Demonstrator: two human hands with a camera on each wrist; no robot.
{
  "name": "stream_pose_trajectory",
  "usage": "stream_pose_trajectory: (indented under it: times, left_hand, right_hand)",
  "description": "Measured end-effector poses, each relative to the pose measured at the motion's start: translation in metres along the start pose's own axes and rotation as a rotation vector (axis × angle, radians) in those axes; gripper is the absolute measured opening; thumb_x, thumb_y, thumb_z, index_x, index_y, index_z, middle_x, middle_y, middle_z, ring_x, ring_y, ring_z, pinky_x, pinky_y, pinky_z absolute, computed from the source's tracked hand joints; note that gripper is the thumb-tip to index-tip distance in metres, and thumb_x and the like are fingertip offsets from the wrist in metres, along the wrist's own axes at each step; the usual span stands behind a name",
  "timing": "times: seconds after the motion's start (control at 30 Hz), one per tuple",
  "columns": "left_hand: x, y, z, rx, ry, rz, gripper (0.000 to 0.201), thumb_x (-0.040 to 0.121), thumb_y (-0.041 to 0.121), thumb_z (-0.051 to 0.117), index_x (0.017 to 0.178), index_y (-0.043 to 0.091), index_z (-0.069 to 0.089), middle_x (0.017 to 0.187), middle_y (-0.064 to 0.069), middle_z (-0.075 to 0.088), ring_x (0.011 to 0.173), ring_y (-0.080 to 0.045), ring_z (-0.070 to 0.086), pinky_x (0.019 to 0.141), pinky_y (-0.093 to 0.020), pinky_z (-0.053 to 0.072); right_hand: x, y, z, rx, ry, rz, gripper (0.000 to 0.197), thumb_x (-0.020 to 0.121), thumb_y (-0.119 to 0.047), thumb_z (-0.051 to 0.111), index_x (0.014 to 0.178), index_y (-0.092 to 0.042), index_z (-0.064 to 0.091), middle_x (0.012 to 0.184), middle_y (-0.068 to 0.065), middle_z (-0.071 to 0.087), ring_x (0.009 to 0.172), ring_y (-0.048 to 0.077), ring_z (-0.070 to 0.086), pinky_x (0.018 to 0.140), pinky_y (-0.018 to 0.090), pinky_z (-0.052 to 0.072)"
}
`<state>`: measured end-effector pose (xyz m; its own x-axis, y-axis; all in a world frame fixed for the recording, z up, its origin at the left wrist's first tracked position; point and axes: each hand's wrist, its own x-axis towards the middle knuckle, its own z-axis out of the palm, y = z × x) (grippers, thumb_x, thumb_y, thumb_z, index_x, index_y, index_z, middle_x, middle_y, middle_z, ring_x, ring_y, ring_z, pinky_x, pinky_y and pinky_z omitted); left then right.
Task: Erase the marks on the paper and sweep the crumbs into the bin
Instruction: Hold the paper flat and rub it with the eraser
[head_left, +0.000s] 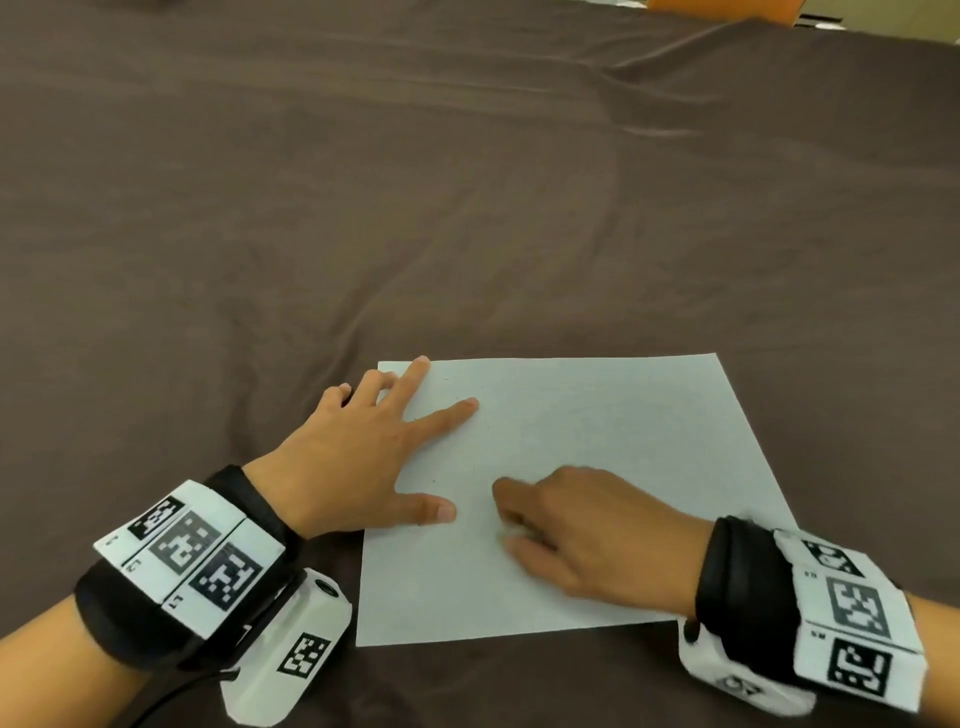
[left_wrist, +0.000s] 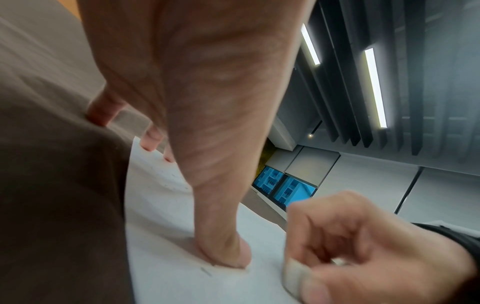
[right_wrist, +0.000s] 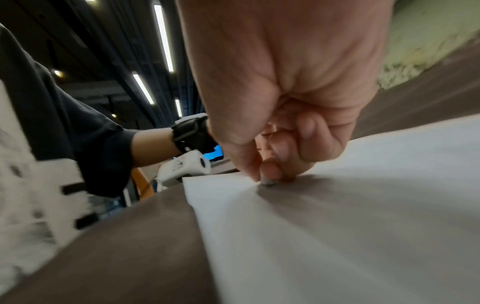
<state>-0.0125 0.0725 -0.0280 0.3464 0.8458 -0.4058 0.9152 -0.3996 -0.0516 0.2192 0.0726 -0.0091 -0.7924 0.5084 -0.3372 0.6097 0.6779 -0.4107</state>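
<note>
A white sheet of paper (head_left: 597, 467) lies on the brown cloth near the front edge. My left hand (head_left: 452, 457) rests flat on the sheet's left edge, with the fingers spread and the thumb (left_wrist: 228, 253) pressing down. My right hand (head_left: 506, 525) is curled and pinches a small white eraser (left_wrist: 293, 275). The eraser's grey tip (right_wrist: 269, 183) touches the paper just right of the left thumb. A short pencil mark (left_wrist: 206, 271) sits beside the thumb. Several dark crumbs (left_wrist: 171, 174) lie near the left fingers. No bin shows in any view.
The brown cloth (head_left: 467, 208) covers the whole table and is wrinkled toward the far right. An orange object (head_left: 722, 8) stands beyond the far edge. A dark sleeve (right_wrist: 78, 133) and the left wrist camera (right_wrist: 187, 164) appear in the right wrist view.
</note>
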Motion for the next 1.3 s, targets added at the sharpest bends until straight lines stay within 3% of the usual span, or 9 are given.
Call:
stream_pose_trajectory:
  times: [0.23, 0.37, 0.5, 0.67, 0.83, 1.0, 1.1, 1.2, 1.3]
  left_hand:
    - [0.0, 0.0, 0.002, -0.012, 0.009, 0.007, 0.096, 0.054, 0.092, -0.002, 0.139, 0.057, -0.03, 0.16, -0.005, -0.024, 0.145, -0.029, 0.001, 0.114, -0.048, 0.02]
    - [0.0, 0.0, 0.001, -0.017, 0.008, -0.001, 0.096, 0.053, 0.092, -0.002, 0.139, 0.057, -0.03, 0.16, -0.005, -0.024, 0.144, -0.028, 0.001, 0.114, -0.048, 0.021]
    - [0.0, 0.0, 0.002, -0.004, 0.0, -0.004, 0.096, 0.054, 0.092, -0.003, 0.139, 0.056, -0.03, 0.16, -0.005, -0.024, 0.144, -0.028, 0.002, 0.113, -0.047, 0.022]
    - [0.0, 0.0, -0.001, 0.001, -0.007, -0.008, 0.093, 0.064, 0.093, 0.009, 0.141, 0.055, -0.028, 0.16, -0.005, -0.023, 0.145, -0.029, 0.002, 0.114, -0.047, 0.021]
    - [-0.001, 0.0, -0.002, 0.002, -0.018, -0.013, 0.093, 0.067, 0.088, 0.017, 0.142, 0.055, -0.026, 0.159, -0.005, -0.025, 0.145, -0.028, 0.0, 0.115, -0.047, 0.018]
    - [-0.002, -0.003, -0.001, -0.031, 0.004, -0.006, 0.092, 0.065, 0.093, 0.008, 0.142, 0.056, -0.026, 0.16, -0.003, -0.023, 0.145, -0.027, 0.0, 0.116, -0.047, 0.018]
    - [-0.01, 0.003, -0.007, -0.069, 0.043, 0.013, 0.09, 0.071, 0.086, 0.012, 0.151, 0.049, -0.004, 0.162, -0.006, -0.01, 0.145, -0.027, 0.01, 0.115, -0.045, 0.025]
    - [-0.024, 0.025, -0.01, -0.089, 0.129, 0.095, 0.071, 0.084, 0.067, 0.033, 0.141, 0.028, 0.05, 0.152, -0.013, 0.039, 0.129, -0.03, 0.048, 0.099, -0.044, 0.046]
    - [-0.03, 0.048, -0.004, -0.17, 0.186, 0.183, 0.077, 0.087, 0.076, 0.036, 0.148, 0.029, 0.037, 0.158, -0.005, 0.026, 0.14, -0.023, 0.035, 0.111, -0.038, 0.033]
  right_hand:
    - [-0.005, -0.01, 0.007, -0.006, -0.025, -0.043, 0.019, 0.099, -0.033, 0.04, 0.085, -0.025, 0.03, 0.061, -0.006, 0.041, 0.051, 0.014, 0.041, 0.055, 0.034, 0.04]
    - [0.002, 0.013, -0.009, 0.003, 0.104, 0.092, 0.017, 0.097, -0.033, 0.043, 0.088, -0.019, 0.04, 0.063, -0.003, 0.049, 0.054, 0.018, 0.045, 0.056, 0.036, 0.042]
    - [-0.007, -0.009, 0.007, -0.049, -0.019, -0.04, 0.02, 0.099, -0.033, 0.039, 0.085, -0.028, 0.026, 0.062, -0.005, 0.042, 0.052, 0.016, 0.042, 0.055, 0.035, 0.041]
    - [-0.001, 0.009, -0.008, -0.025, 0.084, 0.071, 0.016, 0.098, -0.032, 0.043, 0.09, -0.018, 0.042, 0.063, -0.002, 0.049, 0.054, 0.018, 0.045, 0.056, 0.038, 0.043]
    - [-0.012, 0.0, 0.0, -0.011, -0.009, 0.007, 0.015, 0.097, -0.036, 0.044, 0.093, -0.022, 0.044, 0.061, -0.007, 0.043, 0.054, 0.014, 0.043, 0.057, 0.03, 0.04]
    - [-0.027, 0.024, -0.014, 0.026, 0.178, 0.215, 0.015, 0.094, -0.042, 0.049, 0.095, -0.027, 0.05, 0.062, -0.011, 0.049, 0.057, 0.009, 0.047, 0.056, 0.022, 0.038]
    - [-0.034, 0.026, -0.008, -0.018, 0.14, 0.233, 0.019, 0.096, -0.041, 0.045, 0.09, -0.023, 0.046, 0.067, -0.006, 0.052, 0.059, 0.014, 0.049, 0.056, 0.028, 0.04]
    - [-0.031, 0.026, -0.006, -0.045, 0.122, 0.223, 0.02, 0.096, -0.038, 0.046, 0.089, -0.019, 0.046, 0.067, -0.004, 0.051, 0.059, 0.018, 0.048, 0.058, 0.033, 0.042]
    - [-0.03, 0.028, -0.01, -0.073, 0.111, 0.226, 0.02, 0.097, -0.037, 0.044, 0.088, -0.019, 0.046, 0.063, -0.006, 0.046, 0.057, 0.017, 0.045, 0.057, 0.031, 0.039]
